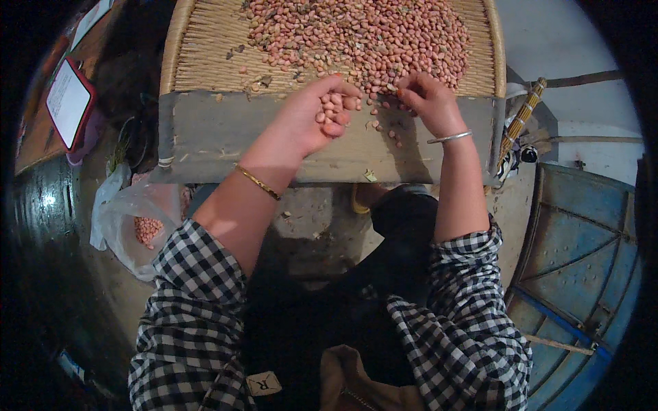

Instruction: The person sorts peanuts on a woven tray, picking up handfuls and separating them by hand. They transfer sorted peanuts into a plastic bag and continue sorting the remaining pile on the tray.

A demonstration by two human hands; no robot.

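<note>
Reddish peanut kernels [360, 36] lie in a broad heap on a woven wicker tray [211, 51], mixed with dark bits of debris. Cupped around several kernels [331, 110] is my left hand [321, 105], palm up over the tray's near edge. My right hand [429, 97] reaches to the heap's near side, its thumb and forefinger close together beside a pale kernel. Whether those fingertips pinch it is unclear. A few loose kernels [393, 134] are scattered between my hands on the grey cloth strip [221, 138] along the tray's front.
On the floor at left stands a clear plastic bag [123, 226] with peanut kernels [149, 231] inside. A red-edged tablet or board [69, 105] bearing writing rests on a wooden surface. At right are a tied straw bundle [522, 118] and a blue metal panel [576, 246].
</note>
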